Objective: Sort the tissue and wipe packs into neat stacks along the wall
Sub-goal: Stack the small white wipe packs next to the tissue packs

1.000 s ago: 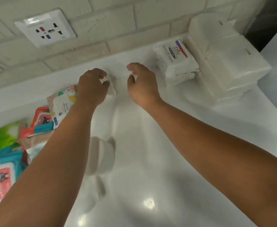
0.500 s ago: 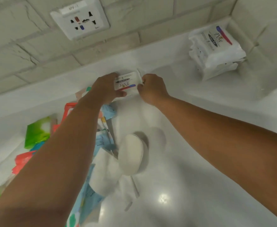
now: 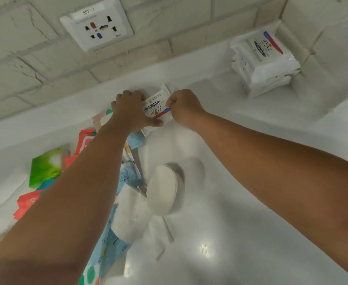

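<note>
Both hands have the Dove pack [image 3: 156, 109] up by the wall: left hand [image 3: 131, 111] gripping one end, right hand [image 3: 182, 108] pinching the other. Looks light, squishy and slick, so I'd hold it by the ends.

I saw a pale brick-pattern wall [image 3: 169, 9] with thin cracks, carrying a white socket plate [image 3: 96, 23] labelled 8PP-1. Below it ran a glossy white counter [image 3: 241, 233] with a raised back edge, and two bright glints of light [image 3: 205, 248] lay on its surface.
</note>
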A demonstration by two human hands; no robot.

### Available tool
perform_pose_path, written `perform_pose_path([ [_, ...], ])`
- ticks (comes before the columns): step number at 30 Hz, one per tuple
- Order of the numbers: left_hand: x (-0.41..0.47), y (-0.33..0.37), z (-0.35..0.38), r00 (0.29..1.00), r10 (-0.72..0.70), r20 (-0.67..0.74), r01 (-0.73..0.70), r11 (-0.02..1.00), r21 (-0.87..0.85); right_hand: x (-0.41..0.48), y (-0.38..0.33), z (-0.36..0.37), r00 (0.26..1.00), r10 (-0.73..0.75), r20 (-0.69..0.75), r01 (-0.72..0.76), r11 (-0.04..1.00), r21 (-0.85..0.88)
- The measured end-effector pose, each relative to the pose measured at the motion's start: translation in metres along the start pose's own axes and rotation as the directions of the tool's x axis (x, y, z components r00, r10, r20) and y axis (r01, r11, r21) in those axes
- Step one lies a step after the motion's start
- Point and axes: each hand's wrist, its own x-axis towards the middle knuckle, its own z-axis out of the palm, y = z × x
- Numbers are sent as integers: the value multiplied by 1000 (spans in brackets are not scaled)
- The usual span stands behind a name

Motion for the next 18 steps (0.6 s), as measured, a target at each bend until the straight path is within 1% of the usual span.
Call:
perform_pose_path([
  [2,-3,2,3,1000,0,16,1,996,-90,-4,-1,-1,999,-32,10,31,996,83],
  [4,-8,4,5,1000,-2,13,4,984,-175,-5,1,0,999,-40,-32,45,984,173],
  [8,-14,15,6,996,10,-89,-39,943,-331,-8,10,-7,992,-48,-115,78,958,275],
  [9,-14,18,5,994,26,-105,-61,936,-347,-9,12,-11,988,-56,-142,95,954,285],
  [13,-9,38,-5,983,76,-167,-124,947,-297,-12,16,-36,970,-45,-238,131,923,361],
  [15,-11,54,-13,970,87,-228,-165,922,-349,-17,16,-51,977,14,-213,91,876,474],
  [16,-12,64,-17,964,77,-256,-180,895,-409,-19,15,-59,982,49,-181,58,836,545],
  [18,-11,83,-26,962,30,-273,-185,807,-561,-21,13,-74,989,63,-132,37,766,642],
])
